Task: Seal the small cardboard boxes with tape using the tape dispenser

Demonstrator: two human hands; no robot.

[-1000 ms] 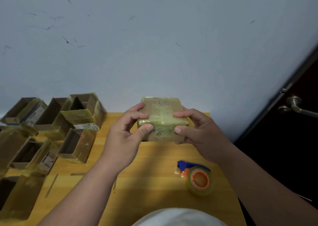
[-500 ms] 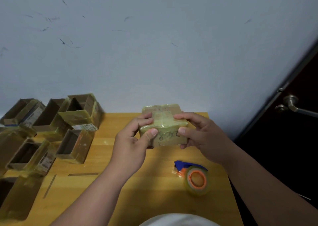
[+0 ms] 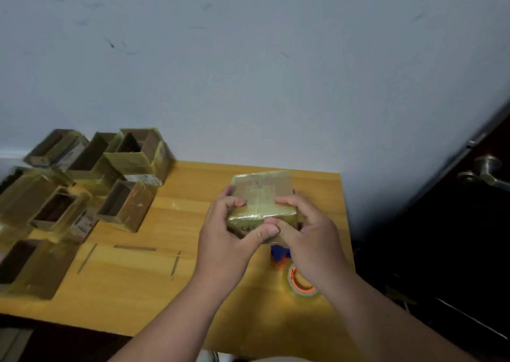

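Cardboard boxes, small, brown and open-topped with yellowish tape on their walls (image 3: 129, 157), crowd the left side of the yellow wooden worktop (image 3: 171, 287), well apart from the one in hand. That closed small brown cardboard box wrapped in clear tape (image 3: 262, 196) is held just above the worktop's far right part, between both hands. The left hand (image 3: 223, 237) grips its left side, fingers (image 3: 234, 200) curled over the top edge and thumb pressed against the near face. The right hand (image 3: 311, 234) grips the right side in the same way, its thumb meeting the left one low on the near face.

The step looks like pressing down the tape's end on that near face. Done well, the thumbs should rub outward from the middle along the strip, so no bubble or lifted corner stays, while the fingers on top brace the box against the push. Squeezing too hard may dent the thin card. The clear tape roll on its orange-and-blue dispenser (image 3: 296, 279) lies on the worktop just under the right wrist, close for the next strip.
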